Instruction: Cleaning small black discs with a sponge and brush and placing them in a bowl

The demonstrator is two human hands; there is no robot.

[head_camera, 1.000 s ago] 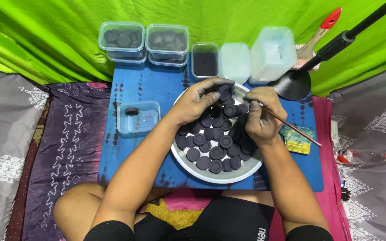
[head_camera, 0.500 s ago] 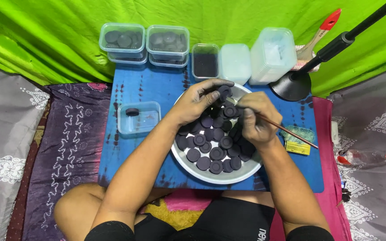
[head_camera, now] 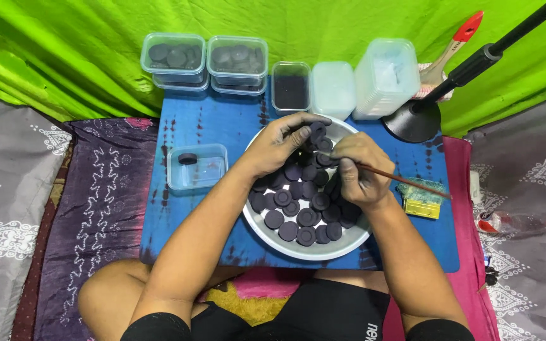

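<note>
A round metal bowl point(head_camera: 298, 249) full of several dark round discs point(head_camera: 298, 218) sits on a blue cloth-covered board point(head_camera: 222, 126). My left hand point(head_camera: 279, 142) reaches over the bowl's far side, its thumb and fingers pinching one dark disc point(head_camera: 316, 132) near the rim. My right hand point(head_camera: 358, 170) is over the bowl's right side, closed around a thin brown stick point(head_camera: 412, 183) whose tail points right. The stick's tip lies close to the disc in my left hand.
A small clear tub point(head_camera: 197, 167) with one disc stands left of the bowl. At the back are lidded tubs of discs point(head_camera: 175, 57) point(head_camera: 238, 58), a tub of dark powder point(head_camera: 291, 88), stacked containers point(head_camera: 387, 76), a lamp base point(head_camera: 415, 120). A yellow box point(head_camera: 421, 205) lies right.
Both hands stayed over the bowl with small shifts. My right hand with the stick has moved slightly left, toward the disc in my left hand.
</note>
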